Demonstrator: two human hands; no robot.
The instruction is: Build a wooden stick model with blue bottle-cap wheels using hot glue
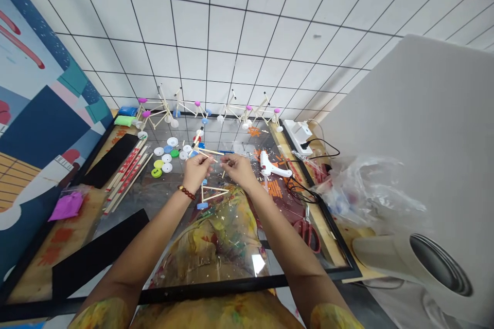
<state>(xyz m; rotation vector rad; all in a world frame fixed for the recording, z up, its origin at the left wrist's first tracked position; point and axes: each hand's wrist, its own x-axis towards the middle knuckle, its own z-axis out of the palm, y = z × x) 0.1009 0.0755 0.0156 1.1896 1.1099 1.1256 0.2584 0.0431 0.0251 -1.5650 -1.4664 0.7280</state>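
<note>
"Patterned yellow sleeves lie nearest. What's beyond them?"

"2 bare forearms reach over a black-framed glass tabletop."

"And the hands?"

"The left hand, with a beaded bracelet at its wrist, is closed in a pinch on a thin wooden stick. The right hand pinches the stick's other end."

"Which way does the stick point?"

"Its long axis runs sideways between the hands, above a small stick frame tipped with a blue cap."

"What's nearby?"

"A white glue gun sits just beside the right hand. Smooth, round plastic caps lie ahead of the left, and 4 stick models stand beyond."
</note>
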